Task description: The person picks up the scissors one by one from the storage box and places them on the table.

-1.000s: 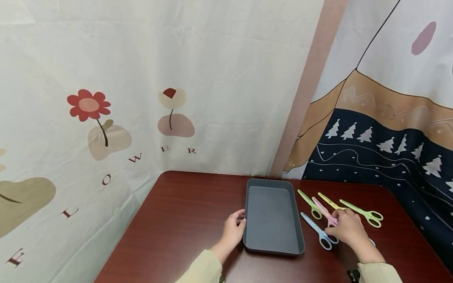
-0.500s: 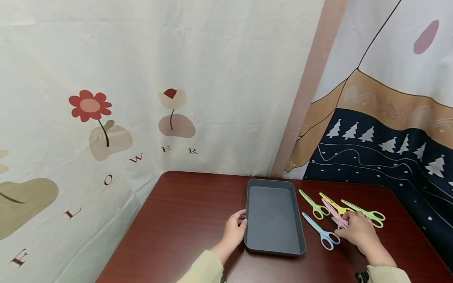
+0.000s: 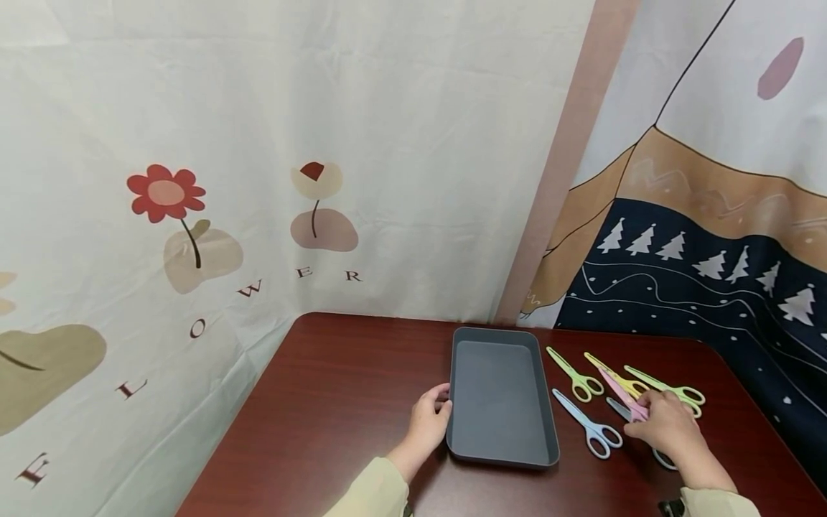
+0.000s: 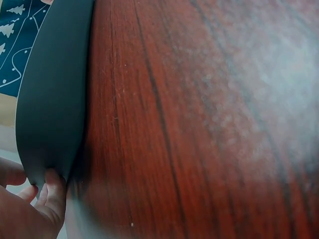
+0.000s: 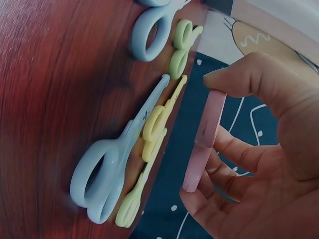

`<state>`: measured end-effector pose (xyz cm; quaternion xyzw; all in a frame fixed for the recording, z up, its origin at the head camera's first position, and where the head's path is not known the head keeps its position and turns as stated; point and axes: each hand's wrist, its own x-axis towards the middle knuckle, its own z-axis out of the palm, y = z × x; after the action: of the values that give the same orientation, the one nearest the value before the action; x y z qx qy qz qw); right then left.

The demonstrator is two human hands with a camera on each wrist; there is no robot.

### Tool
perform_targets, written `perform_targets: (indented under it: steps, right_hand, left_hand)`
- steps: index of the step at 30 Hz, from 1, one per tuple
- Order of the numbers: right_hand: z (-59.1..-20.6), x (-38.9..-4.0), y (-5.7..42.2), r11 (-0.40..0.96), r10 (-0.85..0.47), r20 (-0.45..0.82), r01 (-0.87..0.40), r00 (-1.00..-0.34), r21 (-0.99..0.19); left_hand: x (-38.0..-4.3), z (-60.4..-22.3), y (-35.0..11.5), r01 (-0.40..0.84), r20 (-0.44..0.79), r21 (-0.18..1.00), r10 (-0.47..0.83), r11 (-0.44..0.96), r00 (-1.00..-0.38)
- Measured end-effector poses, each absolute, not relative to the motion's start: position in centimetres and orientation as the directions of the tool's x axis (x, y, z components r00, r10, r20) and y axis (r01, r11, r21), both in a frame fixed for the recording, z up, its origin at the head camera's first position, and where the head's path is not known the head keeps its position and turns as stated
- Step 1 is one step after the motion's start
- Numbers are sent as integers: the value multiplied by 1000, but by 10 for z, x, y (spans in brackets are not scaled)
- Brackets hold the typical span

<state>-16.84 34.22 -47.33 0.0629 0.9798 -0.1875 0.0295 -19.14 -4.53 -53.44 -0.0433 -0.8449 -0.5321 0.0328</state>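
My right hand [image 3: 665,427] pinches the handle end of pink scissors [image 3: 622,391] between thumb and fingers. Their blades point forward and left, over the yellow scissors [image 3: 636,386]. In the right wrist view, the pink handle [image 5: 204,142] is seen edge-on, raised above the table. Partly hidden below this hand lie pale blue-grey scissors [image 3: 663,459]. My left hand [image 3: 426,420] rests its fingertips against the outer left side of a dark grey rectangular tray [image 3: 549,431]. From the left wrist, its fingers [image 4: 55,194] show at the tray's corner.
Light blue scissors [image 3: 591,429] and light green scissors [image 3: 581,380] lie right of the tray. Another light green pair [image 3: 672,391] is farther right. The reddish-brown table [image 3: 323,416] backs onto a printed curtain [image 3: 413,143].
My right hand has moved right and slightly toward me, carrying the pink scissors along and uncovering part of the blue-grey pair. The left hand and tray stay in place.
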Motion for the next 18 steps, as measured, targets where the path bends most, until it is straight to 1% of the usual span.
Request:
perform_targets:
  steps: [11, 18]
  right_hand:
    - [-477, -164, 364, 932, 121, -95, 146, -988, -332]
    - [-479, -159, 379, 923, 152, -127, 187, -980, -337]
  left_hand:
    - [-190, -533, -45, 103, 97, 895, 35, 434, -995]
    - [-192, -534, -46, 103, 97, 900, 36, 423, -995]
